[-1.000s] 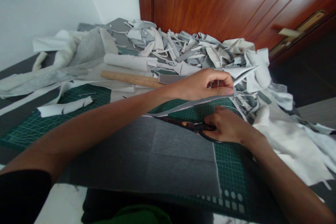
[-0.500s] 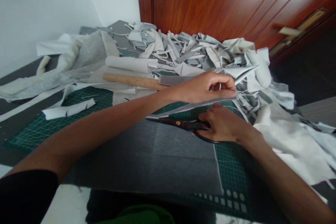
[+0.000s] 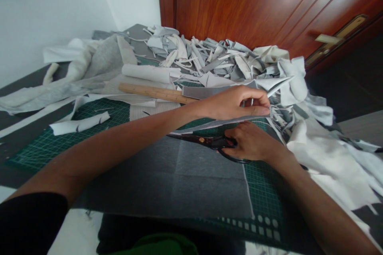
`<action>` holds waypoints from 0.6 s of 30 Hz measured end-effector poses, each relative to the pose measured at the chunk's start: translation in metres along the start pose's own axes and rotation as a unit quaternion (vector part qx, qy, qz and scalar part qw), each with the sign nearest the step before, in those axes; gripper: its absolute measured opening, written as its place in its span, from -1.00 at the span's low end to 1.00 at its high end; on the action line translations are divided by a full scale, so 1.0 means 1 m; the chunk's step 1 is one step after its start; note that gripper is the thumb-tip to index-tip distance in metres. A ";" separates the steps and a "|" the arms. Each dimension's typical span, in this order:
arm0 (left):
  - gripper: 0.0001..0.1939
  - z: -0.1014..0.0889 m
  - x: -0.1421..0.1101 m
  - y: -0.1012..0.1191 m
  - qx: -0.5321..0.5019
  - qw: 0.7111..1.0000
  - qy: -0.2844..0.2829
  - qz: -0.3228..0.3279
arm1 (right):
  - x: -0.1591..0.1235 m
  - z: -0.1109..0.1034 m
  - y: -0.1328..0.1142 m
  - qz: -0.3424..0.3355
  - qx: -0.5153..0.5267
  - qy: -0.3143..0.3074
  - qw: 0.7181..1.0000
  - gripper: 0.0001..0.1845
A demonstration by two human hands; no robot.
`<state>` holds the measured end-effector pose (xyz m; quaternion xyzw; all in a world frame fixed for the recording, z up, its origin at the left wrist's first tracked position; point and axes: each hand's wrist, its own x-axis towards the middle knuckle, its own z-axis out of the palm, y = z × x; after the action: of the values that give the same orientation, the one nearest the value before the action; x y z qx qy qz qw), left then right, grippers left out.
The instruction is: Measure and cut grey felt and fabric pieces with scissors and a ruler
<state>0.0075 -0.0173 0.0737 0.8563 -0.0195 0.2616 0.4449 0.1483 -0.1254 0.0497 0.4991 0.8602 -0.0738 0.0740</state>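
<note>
Soft even light, faint shadow under right hand (image 3: pixel 251 141)

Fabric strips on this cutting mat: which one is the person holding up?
The long grey strip, pinched in the left hand; the other scraps lie loose, not lifted.

Your scissors (image 3: pixel 191 139): glossy black-coated metal, brass-coloured pivot screw (image 3: pixel 202 140). You've got a grey cloth strip (image 3: pixel 221 124) and a grey cloth sheet (image 3: pixel 167 175) here, both matt with a soft, felt-like nap. Cutting mat (image 3: pixel 263 183): matt green plastic, printed grid. Ruler (image 3: pixel 152 93): pale bare-looking wood, smooth. White fabric scraps (image 3: pixel 326 159) — matt, slightly fuzzy, raggedly cut edges. Door (image 3: pixel 239 4) beyond you: glossy varnished reddish wood. Its handle (image 3: pixel 327 39) — smooth metal, pale sheen.
</note>
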 end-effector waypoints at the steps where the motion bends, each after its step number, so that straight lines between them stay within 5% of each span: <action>1: -0.70 0.000 0.000 0.000 0.002 1.000 0.000 0.004 | 0.000 0.001 0.001 -0.005 0.002 0.004 1.000 -0.69; 18: -0.72 -0.004 0.000 0.006 0.008 1.000 0.005 -0.011 | -0.003 0.009 0.007 0.000 -0.009 -0.007 1.000 -0.57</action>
<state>0.0041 -0.0184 0.0798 0.8588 -0.0057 0.2607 0.4411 0.1569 -0.1263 0.0412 0.4982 0.8601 -0.0695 0.0849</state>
